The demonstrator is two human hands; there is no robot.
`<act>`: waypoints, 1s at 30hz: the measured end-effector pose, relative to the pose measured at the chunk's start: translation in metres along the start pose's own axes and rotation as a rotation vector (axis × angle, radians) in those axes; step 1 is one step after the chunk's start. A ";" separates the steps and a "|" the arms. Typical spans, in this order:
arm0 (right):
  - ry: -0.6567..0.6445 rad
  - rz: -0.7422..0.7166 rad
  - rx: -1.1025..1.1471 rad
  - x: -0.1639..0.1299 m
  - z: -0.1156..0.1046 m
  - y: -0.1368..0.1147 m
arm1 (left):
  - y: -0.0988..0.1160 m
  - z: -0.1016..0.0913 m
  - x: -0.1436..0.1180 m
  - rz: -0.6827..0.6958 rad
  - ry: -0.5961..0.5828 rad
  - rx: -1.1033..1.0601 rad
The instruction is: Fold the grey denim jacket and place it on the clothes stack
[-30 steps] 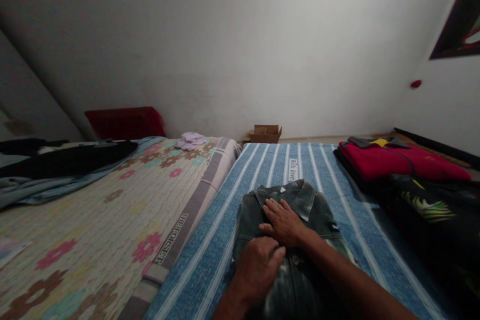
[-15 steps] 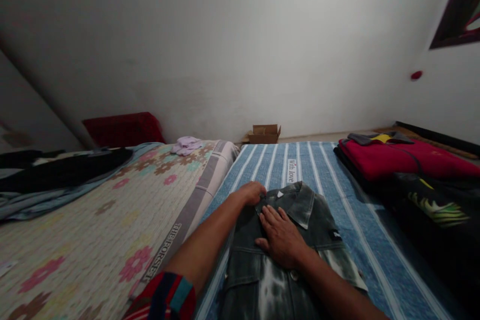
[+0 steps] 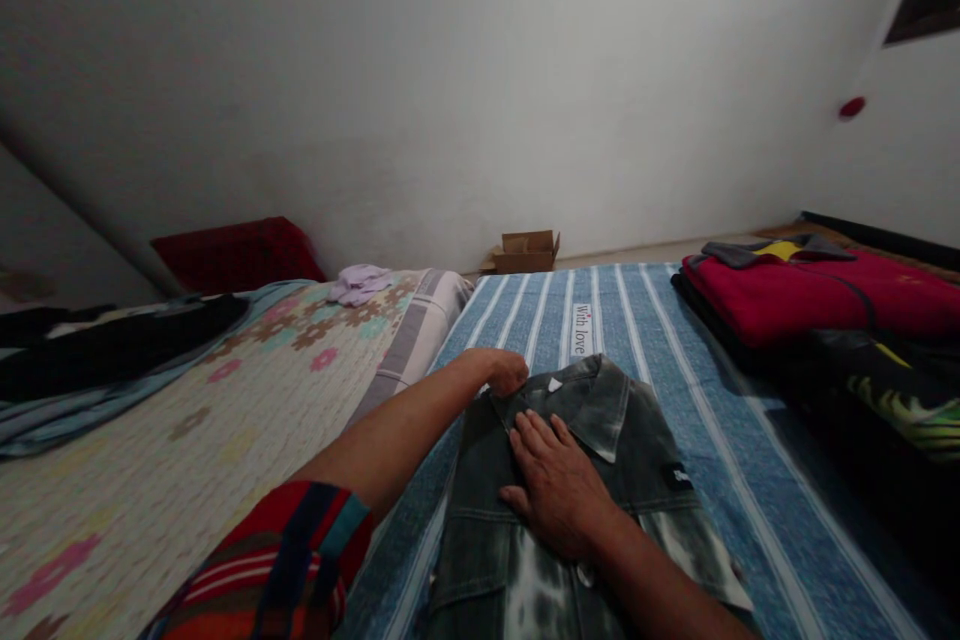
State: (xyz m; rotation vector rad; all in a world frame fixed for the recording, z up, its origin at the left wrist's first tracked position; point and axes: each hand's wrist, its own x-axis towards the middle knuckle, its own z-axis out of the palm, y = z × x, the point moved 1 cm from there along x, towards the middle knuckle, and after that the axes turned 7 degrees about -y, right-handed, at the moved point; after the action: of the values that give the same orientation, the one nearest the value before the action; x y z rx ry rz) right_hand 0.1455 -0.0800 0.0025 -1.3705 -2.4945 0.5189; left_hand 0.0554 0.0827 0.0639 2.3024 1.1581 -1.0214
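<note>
Two bare hands are on a dark denim jacket (image 3: 585, 510) that lies flat on a blue striped sheet (image 3: 675, 340), w/ its collar pointing toward the far wall. The left hand (image 3: 504, 370) is at the collar's left corner; its fingers are curled in together & seem to pinch the collar edge, tho the grip itself is partly hidden. The left arm reaches across from the lower left, w/ a red striped sleeve (image 3: 277, 570) near the bottom edge. The right hand (image 3: 559, 485) lies flat on the jacket's chest, just below the collar, fingers stretched out & a bit apart, pressing down, holding nothing. A small white tag shows inside the collar, & a little dark patch sits on the jacket's right side.

Next to the striped sheet, on the left, is a flower blanket (image 3: 225, 400) w/ dark clothes (image 3: 112, 350) & a small lilac cloth (image 3: 360, 282) on it. A red pillow (image 3: 236, 250) sits behind it by the wall. On the right is a pile of folded clothes (image 3: 825, 295), red on top, well apart from the jacket. A small cardboard box (image 3: 527, 250) is on the floor by the wall.
</note>
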 end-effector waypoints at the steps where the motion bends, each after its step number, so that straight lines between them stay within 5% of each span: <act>1: 0.001 0.000 0.001 0.000 0.000 0.000 | -0.002 -0.001 0.001 0.004 -0.010 -0.017; 10: -0.016 0.005 0.014 -0.001 0.000 0.000 | -0.013 -0.008 0.019 0.006 -0.057 -0.196; 20: -0.027 0.020 0.039 0.000 0.001 0.001 | -0.021 -0.009 0.013 -0.030 -0.185 -0.309; 30: -0.056 0.030 0.042 0.000 0.001 0.001 | -0.030 -0.010 0.012 -0.009 -0.194 -0.412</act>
State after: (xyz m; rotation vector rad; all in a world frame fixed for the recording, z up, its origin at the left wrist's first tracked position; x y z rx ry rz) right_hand 0.1460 -0.0792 0.0013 -1.3978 -2.4961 0.6208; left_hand 0.0406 0.1129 0.0619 1.8385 1.1722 -0.8882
